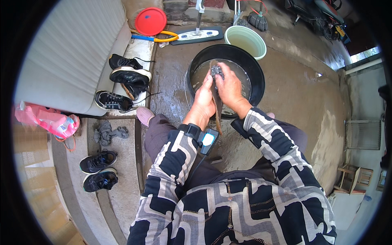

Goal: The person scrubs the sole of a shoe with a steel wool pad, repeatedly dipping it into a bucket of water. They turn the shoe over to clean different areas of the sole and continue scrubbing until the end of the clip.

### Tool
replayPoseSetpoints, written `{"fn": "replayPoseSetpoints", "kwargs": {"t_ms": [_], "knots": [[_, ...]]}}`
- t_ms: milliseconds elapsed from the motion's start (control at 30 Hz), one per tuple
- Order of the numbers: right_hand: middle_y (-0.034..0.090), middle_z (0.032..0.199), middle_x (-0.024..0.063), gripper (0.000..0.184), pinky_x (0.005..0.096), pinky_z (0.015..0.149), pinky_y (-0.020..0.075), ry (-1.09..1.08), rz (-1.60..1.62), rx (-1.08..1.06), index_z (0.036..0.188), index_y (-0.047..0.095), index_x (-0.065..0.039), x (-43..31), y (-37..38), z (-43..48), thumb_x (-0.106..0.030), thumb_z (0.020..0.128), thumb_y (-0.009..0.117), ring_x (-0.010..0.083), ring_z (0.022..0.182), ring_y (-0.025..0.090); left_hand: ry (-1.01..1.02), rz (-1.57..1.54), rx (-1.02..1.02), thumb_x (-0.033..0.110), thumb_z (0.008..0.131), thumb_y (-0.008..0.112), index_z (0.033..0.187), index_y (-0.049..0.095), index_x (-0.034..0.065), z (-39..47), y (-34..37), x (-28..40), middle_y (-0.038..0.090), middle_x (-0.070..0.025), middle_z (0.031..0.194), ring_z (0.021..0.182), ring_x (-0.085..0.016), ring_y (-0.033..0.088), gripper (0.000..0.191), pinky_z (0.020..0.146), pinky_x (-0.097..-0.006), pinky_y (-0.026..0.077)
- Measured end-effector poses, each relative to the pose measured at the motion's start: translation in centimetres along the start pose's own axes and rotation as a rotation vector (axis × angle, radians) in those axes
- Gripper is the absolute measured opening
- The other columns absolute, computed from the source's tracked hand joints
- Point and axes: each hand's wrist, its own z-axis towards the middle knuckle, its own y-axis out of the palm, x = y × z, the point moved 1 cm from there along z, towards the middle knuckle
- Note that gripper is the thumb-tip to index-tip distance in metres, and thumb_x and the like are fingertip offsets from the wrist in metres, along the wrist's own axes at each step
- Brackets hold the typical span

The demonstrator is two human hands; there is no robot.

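Note:
My left hand [202, 99] grips a thin, brown, flat piece [218, 114] that stands nearly edge-on; its broad face is mostly hidden, and I cannot tell what it is. In my right hand [229, 87] is a grey metal-wool scrubber [216, 72], pressed to the right side of that piece. Both hands are above a round black bucket [258, 81] with murky water [199, 73] in the bottom. The lower end of the brown piece juts over the near rim towards me.
A pale green basin [261, 52] of cloudy water stands behind the bucket, beside a flat mop [198, 34]. Black shoes [131, 81] lie on the left ledge; another pair [99, 171] and a grey rag [107, 133] are on the step. A red lid [150, 21] lies far left.

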Motion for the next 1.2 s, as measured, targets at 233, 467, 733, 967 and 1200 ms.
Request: {"fn": "replayPoseSetpoints", "kwargs": {"t_ms": [233,467,733,967,1200], "knots": [[0.064,0.094,0.0186,0.024,0.0499,0.072,0.0498,-0.175,0.123,-0.078,0.108,0.055,-0.013,-0.9,-1.0,-4.5,-0.024,0.088,0.063,0.0412,0.085,0.063,0.054,0.084,0.038,0.031,0.104,0.038,0.148,0.038,0.0201,-0.4,-0.5,0.1,0.046,-0.0037,0.142,0.119,-0.021,0.052,0.045,0.1,-0.0384,0.044],[0.064,0.096,0.0193,0.019,0.0517,0.072,0.0494,0.067,0.01,-0.01,0.106,0.058,-0.013,-0.3,-0.4,0.5,-0.019,0.088,0.059,0.0425,0.088,0.063,-0.04,0.124,0.114,0.027,0.106,0.034,0.149,0.036,0.0228,-1.1,0.7,-0.3,0.047,-0.0051,0.141,0.118,-0.022,0.052,0.044,0.098,-0.0399,0.046],[0.065,0.098,0.0202,0.021,0.0451,0.076,0.0504,0.009,0.154,-0.27,0.106,0.06,-0.008,-0.9,-0.9,-3.6,-0.018,0.088,0.061,0.0408,0.093,0.063,0.102,0.107,0.028,0.026,0.106,0.033,0.15,0.035,0.0205,0.3,-0.3,0.2,0.045,-0.0058,0.145,0.128,-0.023,0.047,0.044,0.107,-0.0385,0.04],[0.064,0.09,0.0193,0.018,0.0518,0.07,0.0491,0.052,0.001,0.003,0.104,0.058,-0.014,-0.3,-0.3,0.7,-0.026,0.091,0.058,0.0427,0.085,0.063,-0.07,0.226,0.1,0.032,0.105,0.034,0.149,0.036,0.0276,-0.8,-0.3,0.2,0.051,-0.002,0.137,0.117,-0.022,0.054,0.043,0.093,-0.045,0.049],[0.061,0.088,0.0114,0.014,0.0469,0.066,0.0509,-0.244,-0.075,-0.038,0.1,0.06,-0.016,0.1,-1.4,-4.3,-0.023,0.088,0.062,0.0365,0.077,0.064,0.012,0.146,0.038,0.03,0.104,0.036,0.147,0.04,0.0224,-0.5,-0.5,0.1,0.051,-0.0043,0.139,0.122,-0.023,0.051,0.043,0.1,-0.0421,0.043]]}}
